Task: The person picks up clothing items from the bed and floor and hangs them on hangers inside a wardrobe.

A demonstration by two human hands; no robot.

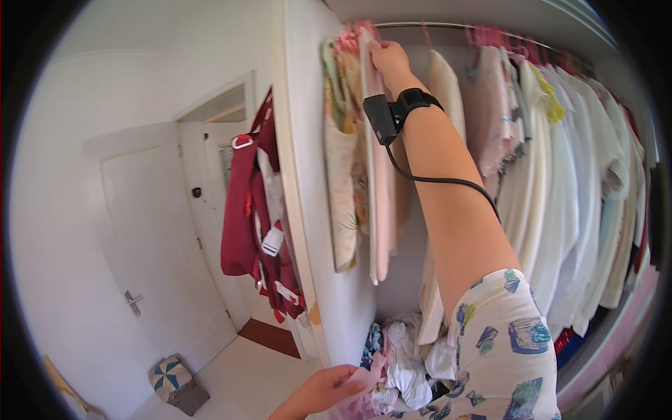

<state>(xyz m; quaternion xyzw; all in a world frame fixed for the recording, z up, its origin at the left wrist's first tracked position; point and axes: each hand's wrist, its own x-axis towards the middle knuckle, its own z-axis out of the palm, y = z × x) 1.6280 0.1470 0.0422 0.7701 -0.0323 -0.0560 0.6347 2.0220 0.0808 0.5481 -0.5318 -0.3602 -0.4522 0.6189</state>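
My right hand (391, 59) is raised to the left part of the closet rod (446, 24). Its fingers are closed on the upper edge of a pale pink garment (385, 210) hanging there. A black strapped device (382, 119) with a cable sits on my right wrist. Low in the view, my left hand (321, 391) pinches a sheer pale pink cloth (350, 403) between thumb and fingers. Beside the pink garment hang floral clothes (341, 194), close to the closet's side panel. A cream garment (446, 84) hangs just right of my right hand, partly behind my forearm.
White and pastel clothes (556, 173) on pink hangers (488, 35) fill the rod's right side. Crumpled clothes (407, 362) lie on the closet floor. Left of the side panel (315, 157) hang dark red bags (241, 210). A white door (152, 226) and a patterned stool (178, 383) stand further left.
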